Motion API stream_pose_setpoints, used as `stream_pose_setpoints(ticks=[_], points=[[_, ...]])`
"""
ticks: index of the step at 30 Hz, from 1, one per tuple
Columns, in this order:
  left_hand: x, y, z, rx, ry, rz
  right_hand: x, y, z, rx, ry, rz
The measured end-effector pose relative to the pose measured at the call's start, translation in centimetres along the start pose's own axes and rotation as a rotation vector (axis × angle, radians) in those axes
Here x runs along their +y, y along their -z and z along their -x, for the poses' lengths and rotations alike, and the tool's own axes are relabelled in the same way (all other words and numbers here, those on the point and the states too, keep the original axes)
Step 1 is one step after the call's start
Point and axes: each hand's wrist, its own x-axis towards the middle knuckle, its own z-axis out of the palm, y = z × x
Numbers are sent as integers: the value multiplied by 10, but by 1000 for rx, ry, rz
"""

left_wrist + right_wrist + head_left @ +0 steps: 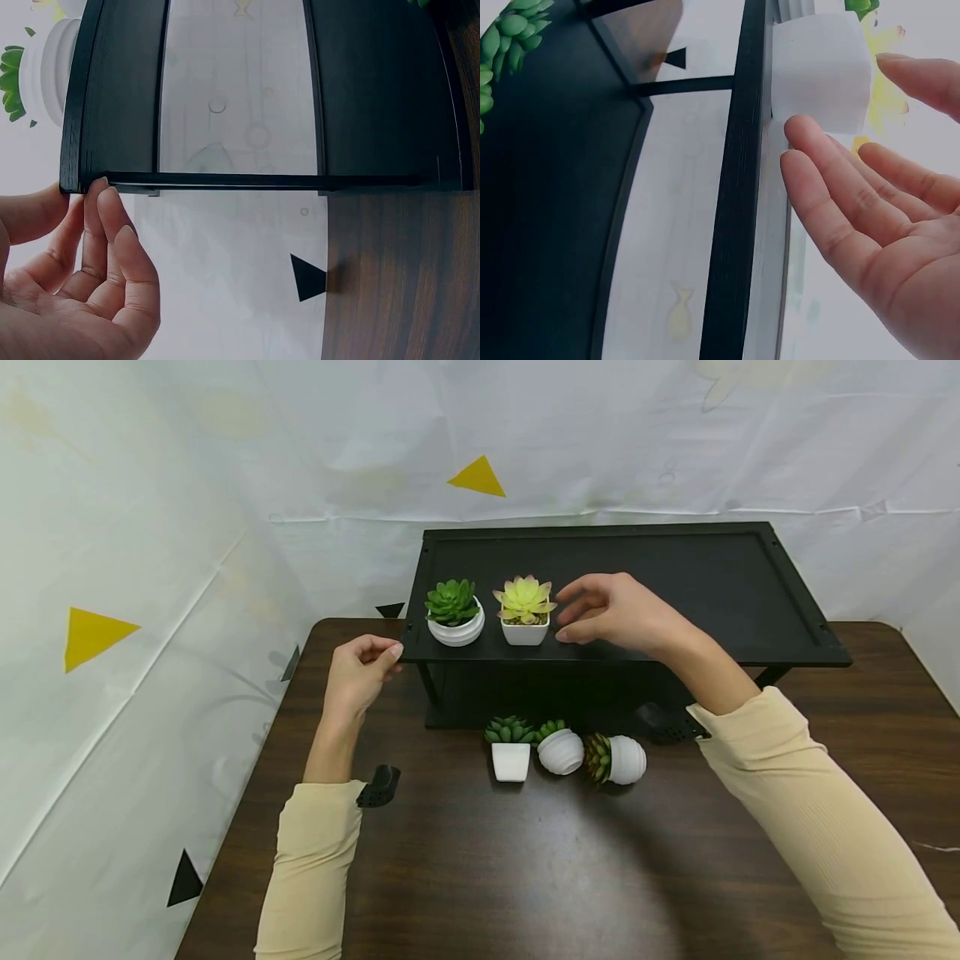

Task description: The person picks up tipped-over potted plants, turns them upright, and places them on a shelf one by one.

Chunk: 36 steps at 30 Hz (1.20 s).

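Note:
My left hand [358, 672] pinches the left front corner of a black two-tier shelf [637, 560], thumb at its edge and fingertips against the underside in the left wrist view. On the shelf's top, a yellow-green succulent in a square white pot [525, 610] stands upright. Just to its right is my right hand [618, 614], fingers loosely bent and spread, with a gap between thumb and fingers. In the right wrist view the fingertips [801, 129] lie close beside the white pot [821, 71]. A green succulent in a round white pot [455, 612] sits further left on the top.
In front of the shelf on the brown wooden table [480, 877] stands a succulent in a square white pot [511, 752]. Two more potted succulents, one in a ribbed pot [561, 752] and one in a white pot [627, 760], lie tipped over. A white sheet [360, 443] hangs behind.

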Motion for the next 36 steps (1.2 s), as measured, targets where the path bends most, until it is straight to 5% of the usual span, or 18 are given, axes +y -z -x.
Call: stream_pose_setpoints(ticks=[36], points=[[-1,0,0,-7,13,-3,26,-8,44,49,40,43]])
